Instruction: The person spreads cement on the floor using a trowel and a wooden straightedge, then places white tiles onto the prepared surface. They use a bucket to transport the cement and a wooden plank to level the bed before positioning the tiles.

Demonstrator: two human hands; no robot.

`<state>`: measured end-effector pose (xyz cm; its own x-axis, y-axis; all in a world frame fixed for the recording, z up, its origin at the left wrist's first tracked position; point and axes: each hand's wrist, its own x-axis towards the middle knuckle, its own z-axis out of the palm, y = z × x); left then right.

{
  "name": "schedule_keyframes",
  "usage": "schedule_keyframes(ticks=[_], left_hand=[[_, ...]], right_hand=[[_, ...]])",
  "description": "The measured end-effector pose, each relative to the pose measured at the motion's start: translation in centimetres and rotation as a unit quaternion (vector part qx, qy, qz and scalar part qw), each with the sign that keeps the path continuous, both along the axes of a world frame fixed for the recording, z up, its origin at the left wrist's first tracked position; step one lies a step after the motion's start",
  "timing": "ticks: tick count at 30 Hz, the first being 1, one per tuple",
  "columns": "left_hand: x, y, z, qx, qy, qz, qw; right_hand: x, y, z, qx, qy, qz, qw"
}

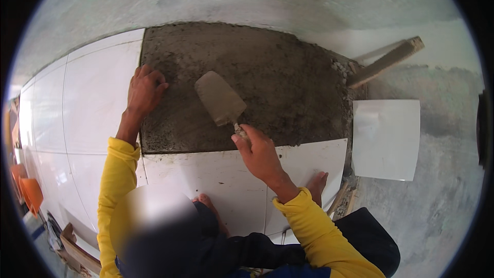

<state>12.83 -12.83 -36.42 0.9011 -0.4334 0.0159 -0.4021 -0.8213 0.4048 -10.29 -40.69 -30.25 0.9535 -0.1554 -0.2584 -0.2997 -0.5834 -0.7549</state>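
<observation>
My right hand [260,157] is wrapped round the handle of a trowel [220,98]. The trowel's flat blade, coated in grey mortar, points away and to the left over a dark mortar bed [288,82]; whether it touches the bed I cannot tell. At the bed's left border, beside the edge of a laid white tile [105,82], my left hand [147,90] has its fingers curled down and drawn together. The fingertips are partly hidden, so anything small in them does not show. More white tiles [206,175] lie along the near side of the bed.
A loose white tile [386,139] leans at the right, next to a mortar-stained length of wood [387,62] propped against the wall. Bare feet [317,186] rest on the near tiles. Orange containers [32,194] and wooden pieces [78,251] stand at the far left.
</observation>
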Motion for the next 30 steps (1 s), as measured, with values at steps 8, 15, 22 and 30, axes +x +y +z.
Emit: schedule_keyframes(ticks=[8,15,22,30], left_hand=[[0.5,0.3,-0.2,0.039,0.042,0.028,0.998],[2.9,1.8,-3.8,0.015,0.128,0.041,0.991],[0.3,0.3,-1.7,0.033,0.06,0.109,0.992],[1.2,1.2,-3.0,-0.036,0.095,0.126,0.987]], right_hand=[[-2.3,-0.3,-0.5,-0.005,-0.015,-0.011,1.0],[-3.2,-0.1,-0.6,0.001,-0.008,-0.005,1.0],[-3.1,-1.5,-0.3,-0.02,-0.004,-0.005,1.0],[-2.9,-1.7,0.0,-0.015,0.0,-0.015,1.0]])
